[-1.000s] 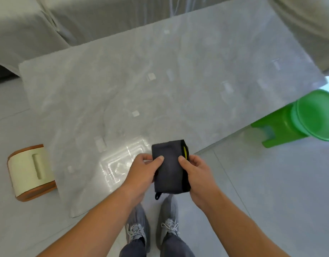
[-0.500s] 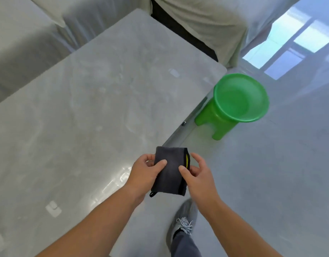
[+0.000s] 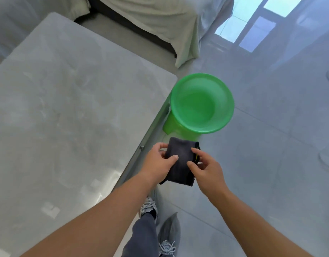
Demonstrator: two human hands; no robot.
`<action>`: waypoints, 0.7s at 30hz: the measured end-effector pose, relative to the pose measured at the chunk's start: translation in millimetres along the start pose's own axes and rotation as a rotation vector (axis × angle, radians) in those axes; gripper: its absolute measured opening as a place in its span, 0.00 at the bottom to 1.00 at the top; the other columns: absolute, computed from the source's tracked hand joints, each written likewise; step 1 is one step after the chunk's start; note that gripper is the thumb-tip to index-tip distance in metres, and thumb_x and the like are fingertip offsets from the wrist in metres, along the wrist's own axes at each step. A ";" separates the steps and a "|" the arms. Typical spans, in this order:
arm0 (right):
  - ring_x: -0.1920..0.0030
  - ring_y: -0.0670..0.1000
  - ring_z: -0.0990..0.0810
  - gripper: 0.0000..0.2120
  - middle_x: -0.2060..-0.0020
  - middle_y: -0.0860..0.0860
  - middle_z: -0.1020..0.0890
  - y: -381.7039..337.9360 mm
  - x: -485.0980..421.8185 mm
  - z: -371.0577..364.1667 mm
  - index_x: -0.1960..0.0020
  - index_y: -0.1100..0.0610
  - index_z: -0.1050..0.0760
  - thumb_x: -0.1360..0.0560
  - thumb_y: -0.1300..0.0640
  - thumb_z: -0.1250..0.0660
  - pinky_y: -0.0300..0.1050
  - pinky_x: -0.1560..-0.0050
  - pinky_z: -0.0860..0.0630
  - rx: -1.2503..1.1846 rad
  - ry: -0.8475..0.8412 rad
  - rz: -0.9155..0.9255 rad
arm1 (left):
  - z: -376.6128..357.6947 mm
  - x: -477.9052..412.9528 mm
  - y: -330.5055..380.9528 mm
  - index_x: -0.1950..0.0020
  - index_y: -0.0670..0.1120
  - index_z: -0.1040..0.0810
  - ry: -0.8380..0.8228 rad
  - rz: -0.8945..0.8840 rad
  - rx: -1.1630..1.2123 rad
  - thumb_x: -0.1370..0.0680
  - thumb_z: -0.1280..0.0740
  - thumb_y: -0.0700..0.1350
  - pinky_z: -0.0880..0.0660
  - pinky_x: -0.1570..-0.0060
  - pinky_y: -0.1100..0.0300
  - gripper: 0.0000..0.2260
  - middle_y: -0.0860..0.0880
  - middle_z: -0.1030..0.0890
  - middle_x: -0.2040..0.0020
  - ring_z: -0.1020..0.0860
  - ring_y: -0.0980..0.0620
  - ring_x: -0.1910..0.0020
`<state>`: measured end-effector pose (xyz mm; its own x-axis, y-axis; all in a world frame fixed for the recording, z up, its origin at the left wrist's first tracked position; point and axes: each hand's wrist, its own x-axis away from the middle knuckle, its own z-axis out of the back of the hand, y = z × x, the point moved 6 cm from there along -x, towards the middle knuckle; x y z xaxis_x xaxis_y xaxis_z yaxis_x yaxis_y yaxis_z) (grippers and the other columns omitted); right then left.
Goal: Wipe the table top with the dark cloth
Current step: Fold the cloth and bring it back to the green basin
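Now the counter runs off the left of the view, and one green basin hides most of the stool beneath. The one dark cloth, over the counter's right edge half a second ago, hangs over the floor beside it. Two grips pinch it, left hand and right hand on opposite sides.

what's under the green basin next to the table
A green stool stands under the green basin. Only the stool's left side and one leg show below the rim. The rest of the stool and the floor beneath are hidden by the basin's bowl.
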<state>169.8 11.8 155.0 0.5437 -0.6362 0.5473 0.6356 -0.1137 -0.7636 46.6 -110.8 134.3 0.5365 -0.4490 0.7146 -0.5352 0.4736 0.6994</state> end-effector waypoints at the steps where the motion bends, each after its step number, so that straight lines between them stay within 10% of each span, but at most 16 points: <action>1: 0.64 0.40 0.19 0.20 0.58 0.49 0.17 0.5 -9.4 2.5 0.34 0.49 0.23 0.25 0.61 0.27 0.34 0.62 0.23 -0.010 0.011 -0.013 | -4.1 -11.1 6.9 0.37 0.48 0.30 -0.016 -0.018 -0.047 0.25 0.28 0.38 0.18 0.54 0.51 0.19 0.47 0.18 0.49 0.17 0.50 0.52; 12: 0.52 0.49 0.18 0.34 0.45 0.48 0.20 33.0 -173.5 14.1 0.28 0.47 0.29 0.32 0.55 0.20 0.49 0.51 0.17 0.116 0.058 -0.015 | -56.6 -171.5 42.1 0.31 0.51 0.29 -0.241 -0.159 -0.402 0.26 0.29 0.33 0.21 0.55 0.67 0.26 0.52 0.24 0.43 0.23 0.59 0.47; 16: 0.50 0.48 0.22 0.35 0.40 0.47 0.21 51.6 -212.4 6.6 0.26 0.49 0.30 0.31 0.53 0.22 0.35 0.51 0.26 0.269 0.046 0.046 | -61.6 -216.7 31.9 0.27 0.52 0.31 -0.202 -0.205 -0.626 0.27 0.26 0.37 0.26 0.39 0.61 0.30 0.49 0.29 0.32 0.27 0.53 0.39; 21: 0.44 0.56 0.24 0.33 0.45 0.52 0.19 67.8 -232.5 8.3 0.30 0.52 0.26 0.32 0.49 0.21 0.49 0.42 0.32 0.531 0.106 0.173 | -64.9 -240.3 23.5 0.28 0.54 0.30 -0.164 -0.274 -0.822 0.28 0.24 0.41 0.27 0.35 0.51 0.31 0.49 0.26 0.34 0.26 0.50 0.40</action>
<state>91.0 158.3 -21.2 0.6244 -0.6873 0.3712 0.7451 0.3812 -0.5473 -52.6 57.4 -21.9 0.4425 -0.7000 0.5605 0.2716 0.7003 0.6602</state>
